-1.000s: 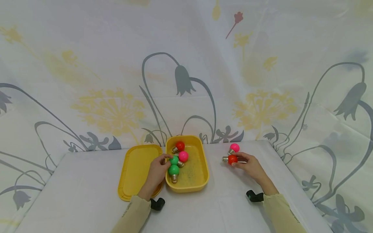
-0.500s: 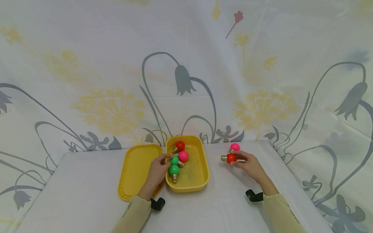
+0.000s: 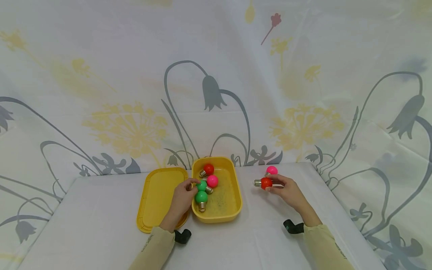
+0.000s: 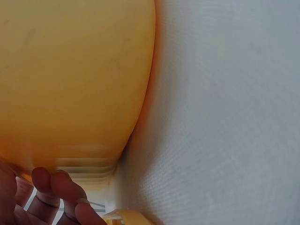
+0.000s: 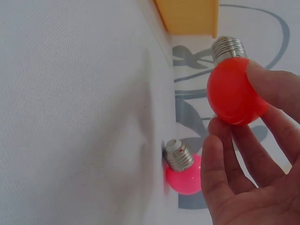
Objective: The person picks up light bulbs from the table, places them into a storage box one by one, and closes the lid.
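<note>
My right hand (image 3: 289,192) holds a red light bulb (image 3: 266,183) by its round globe, between thumb and fingers, with the metal screw base pointing left. In the right wrist view the red bulb is raised off the white cloth. Behind that hand a pink bulb (image 3: 272,170) lies on the table. My left hand (image 3: 182,195) grips the left rim of a yellow plastic container (image 3: 237,195), fingertips beside a green bulb (image 3: 201,185). Curled fingers (image 4: 68,187) touch its outer wall in the left wrist view. Inside lie another green bulb (image 3: 201,197), a pink bulb (image 3: 212,181) and a red bulb (image 3: 208,169).
A flat yellow lid (image 3: 158,195) lies left of the container, partly under the left forearm. White cloth (image 3: 260,240) covers the table. A flower-printed curtain (image 3: 216,123) rises along its back edge. Black camera mounts (image 3: 182,236) sit at both wrists.
My right hand has shifted the held red bulb slightly left, towards the container. The left hand and the container have stayed in place.
</note>
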`<state>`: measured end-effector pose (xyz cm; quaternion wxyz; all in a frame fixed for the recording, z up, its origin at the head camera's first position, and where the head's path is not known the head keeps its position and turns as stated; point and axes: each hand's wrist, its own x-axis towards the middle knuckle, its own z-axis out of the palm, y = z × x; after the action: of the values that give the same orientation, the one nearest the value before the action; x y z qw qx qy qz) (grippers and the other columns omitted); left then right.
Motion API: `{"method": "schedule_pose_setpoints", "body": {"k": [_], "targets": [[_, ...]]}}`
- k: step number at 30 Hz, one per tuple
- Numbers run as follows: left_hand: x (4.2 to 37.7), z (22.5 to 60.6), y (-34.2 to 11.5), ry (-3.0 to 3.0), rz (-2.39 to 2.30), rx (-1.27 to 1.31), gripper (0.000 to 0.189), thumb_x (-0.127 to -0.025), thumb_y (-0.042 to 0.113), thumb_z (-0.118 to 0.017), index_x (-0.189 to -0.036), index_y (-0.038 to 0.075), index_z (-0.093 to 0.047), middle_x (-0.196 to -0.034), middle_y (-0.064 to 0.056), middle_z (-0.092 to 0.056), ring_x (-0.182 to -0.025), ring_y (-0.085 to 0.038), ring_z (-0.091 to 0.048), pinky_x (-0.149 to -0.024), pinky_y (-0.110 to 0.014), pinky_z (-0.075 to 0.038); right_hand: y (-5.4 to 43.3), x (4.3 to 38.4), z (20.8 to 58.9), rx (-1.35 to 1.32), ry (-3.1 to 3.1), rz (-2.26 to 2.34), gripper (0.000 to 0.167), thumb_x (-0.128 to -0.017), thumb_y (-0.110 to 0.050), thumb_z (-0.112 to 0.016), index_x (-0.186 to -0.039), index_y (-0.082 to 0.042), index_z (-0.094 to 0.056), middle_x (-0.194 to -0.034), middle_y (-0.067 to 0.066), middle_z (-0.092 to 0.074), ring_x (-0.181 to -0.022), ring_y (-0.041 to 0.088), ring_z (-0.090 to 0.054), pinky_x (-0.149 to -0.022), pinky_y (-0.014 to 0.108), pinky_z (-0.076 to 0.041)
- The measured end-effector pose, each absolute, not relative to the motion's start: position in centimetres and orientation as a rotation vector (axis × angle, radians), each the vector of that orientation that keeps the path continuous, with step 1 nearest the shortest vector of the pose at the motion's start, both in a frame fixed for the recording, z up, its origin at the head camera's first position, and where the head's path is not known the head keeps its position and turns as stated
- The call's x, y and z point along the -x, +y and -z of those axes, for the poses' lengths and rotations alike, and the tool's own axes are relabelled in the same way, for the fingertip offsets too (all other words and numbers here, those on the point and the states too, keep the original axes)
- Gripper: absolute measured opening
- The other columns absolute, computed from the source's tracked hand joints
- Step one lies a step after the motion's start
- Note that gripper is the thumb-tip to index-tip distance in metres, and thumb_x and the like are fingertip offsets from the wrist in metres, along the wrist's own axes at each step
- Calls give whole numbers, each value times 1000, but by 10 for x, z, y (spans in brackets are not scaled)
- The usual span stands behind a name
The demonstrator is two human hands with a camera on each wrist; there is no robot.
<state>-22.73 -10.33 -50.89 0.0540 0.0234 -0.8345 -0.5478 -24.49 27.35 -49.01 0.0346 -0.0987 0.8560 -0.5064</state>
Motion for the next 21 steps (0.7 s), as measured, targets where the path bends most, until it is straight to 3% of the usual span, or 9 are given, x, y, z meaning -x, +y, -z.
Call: {"method": "schedule_pose_setpoints", "body": {"k": [21], "targets": [[228,509,-103,-2538,1674,-80,20,-87,5,-60,-103,9,-72,-74,-2,-40,-76,-19,-42,-66,-32,-31,262,245,486,391,2673,1562,45,-87,-11,-76,-129,-2,-63,-125,17,-62,-113,35,-59,-91,31,-52]]}}
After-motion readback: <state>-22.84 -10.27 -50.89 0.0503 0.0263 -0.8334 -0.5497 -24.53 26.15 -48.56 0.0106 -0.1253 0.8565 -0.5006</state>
